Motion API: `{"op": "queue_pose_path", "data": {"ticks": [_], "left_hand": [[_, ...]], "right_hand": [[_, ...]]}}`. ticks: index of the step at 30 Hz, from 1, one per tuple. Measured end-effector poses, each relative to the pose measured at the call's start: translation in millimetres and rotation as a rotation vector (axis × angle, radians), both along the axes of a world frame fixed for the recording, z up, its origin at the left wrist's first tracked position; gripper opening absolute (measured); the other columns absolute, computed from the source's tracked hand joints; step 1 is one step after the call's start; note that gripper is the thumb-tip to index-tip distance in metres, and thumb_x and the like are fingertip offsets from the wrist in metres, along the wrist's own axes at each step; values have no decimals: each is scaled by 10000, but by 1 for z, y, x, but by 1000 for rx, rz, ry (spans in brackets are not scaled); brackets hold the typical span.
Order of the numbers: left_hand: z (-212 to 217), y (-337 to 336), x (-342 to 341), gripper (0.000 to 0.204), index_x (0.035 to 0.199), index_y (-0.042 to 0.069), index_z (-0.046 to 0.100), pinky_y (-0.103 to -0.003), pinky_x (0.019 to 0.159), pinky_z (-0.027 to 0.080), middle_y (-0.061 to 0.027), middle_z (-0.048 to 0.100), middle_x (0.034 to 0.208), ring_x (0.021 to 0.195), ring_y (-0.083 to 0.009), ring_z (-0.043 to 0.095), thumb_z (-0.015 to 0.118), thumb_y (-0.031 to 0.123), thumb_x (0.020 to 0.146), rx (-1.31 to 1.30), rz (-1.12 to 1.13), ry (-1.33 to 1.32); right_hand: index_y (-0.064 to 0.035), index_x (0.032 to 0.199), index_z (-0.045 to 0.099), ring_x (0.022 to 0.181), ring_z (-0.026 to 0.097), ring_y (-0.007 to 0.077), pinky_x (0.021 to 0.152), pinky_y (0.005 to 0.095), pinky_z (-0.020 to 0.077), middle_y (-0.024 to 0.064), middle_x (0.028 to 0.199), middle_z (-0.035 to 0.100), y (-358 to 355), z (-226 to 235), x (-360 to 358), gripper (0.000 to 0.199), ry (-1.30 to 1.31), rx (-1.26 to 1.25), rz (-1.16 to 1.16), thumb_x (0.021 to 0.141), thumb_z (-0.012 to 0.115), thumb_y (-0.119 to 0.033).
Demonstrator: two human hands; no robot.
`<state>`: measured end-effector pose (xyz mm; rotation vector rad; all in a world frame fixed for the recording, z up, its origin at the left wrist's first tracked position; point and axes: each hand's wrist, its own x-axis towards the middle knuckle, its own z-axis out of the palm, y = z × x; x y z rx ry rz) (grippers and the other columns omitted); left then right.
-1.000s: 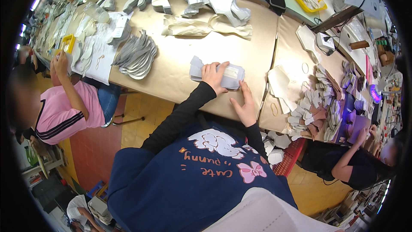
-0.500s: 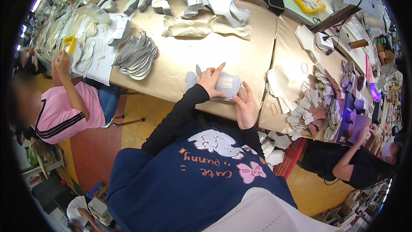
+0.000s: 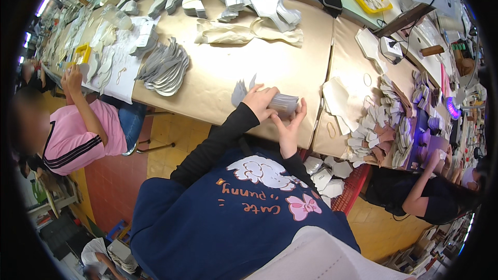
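Curving over the middle of a grey stack [image 3: 286,103] of thin pieces, the left hand [image 3: 261,100] is holding it with its fingers bent closed around it. The right hand [image 3: 289,127] is gripping the right end, its thumb and fingers only slightly apart. The stack is sitting at the near side of the surface [image 3: 212,91]; whether it is touching there, I cannot tell. Its body is showing a curve and its left tips are spreading, so I am judging it light, flexible and prone to sliding layers, needing hold at both ends
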<state>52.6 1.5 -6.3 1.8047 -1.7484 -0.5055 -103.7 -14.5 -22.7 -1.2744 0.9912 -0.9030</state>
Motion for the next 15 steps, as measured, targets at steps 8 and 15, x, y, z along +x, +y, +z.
{"op": "queue_pose_path", "data": {"ticks": [8,15], "left_hand": [[8,9,-17,727,1402,184,459,-396,930,406,-56,582,1182,1117,-246,551,738,113,734,-68,14,-244],[13,-1,10,773,1435,179,404,-404,896,458,-163,605,1136,1050,-358,599,732,53,747,138,-206,-15]], "right_hand": [[-40,1449,328,1242,472,233,1080,342,368,138,1339,465,-34,-16,-12,754,-51,-36,73,787,681,24],[-57,1412,412,1163,535,220,1057,351,396,108,1251,522,-34,-8,-40,625,87,-28,164,840,649,29]]}}
